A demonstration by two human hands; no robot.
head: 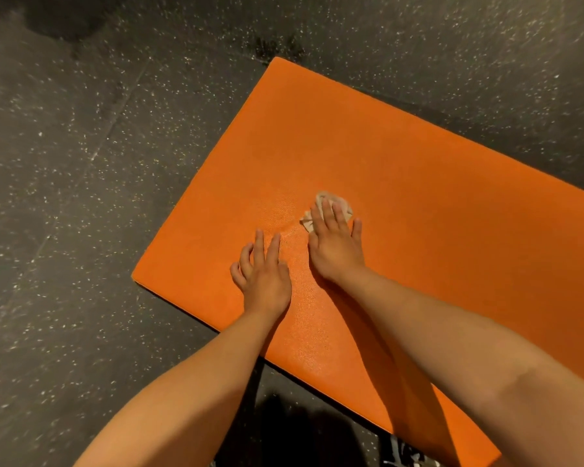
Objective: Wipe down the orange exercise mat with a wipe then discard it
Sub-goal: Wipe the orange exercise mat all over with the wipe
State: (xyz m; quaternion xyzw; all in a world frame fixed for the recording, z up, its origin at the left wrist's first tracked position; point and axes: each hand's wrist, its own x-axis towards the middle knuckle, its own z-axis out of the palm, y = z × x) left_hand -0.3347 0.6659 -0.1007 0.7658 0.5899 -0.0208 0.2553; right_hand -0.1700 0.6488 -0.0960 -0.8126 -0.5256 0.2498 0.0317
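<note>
Your right hand [334,246] lies flat on the wipe [331,198] with the fingers straight and a little spread. It presses the wipe down and does not clutch it. Only the crumpled edges of the wipe show around the fingertips. Your left hand [263,276] holds nothing. It rests on the orange exercise mat [435,203] just beside the right hand, fingers loosely bent, and I judge that it only steadies you.

In the head view, the mat lies flat on the dark speckled floor [81,163], turned at an angle, and its right end runs out of the picture. The wipe sits near the middle of the part that shows.

The wipe is bunched, so it covers only a small patch. Spread it flatter under your palm if you can. Push in long strokes that overlap, from one long edge to the other, and put the weight on the whole palm, not on the fingertips. Take care of the far corner and the near edge, which are easy to miss. Move your left hand aside when the stroke comes to it, so that no strip under it is skipped. No bin shows here, so you must look for one afterwards.
</note>
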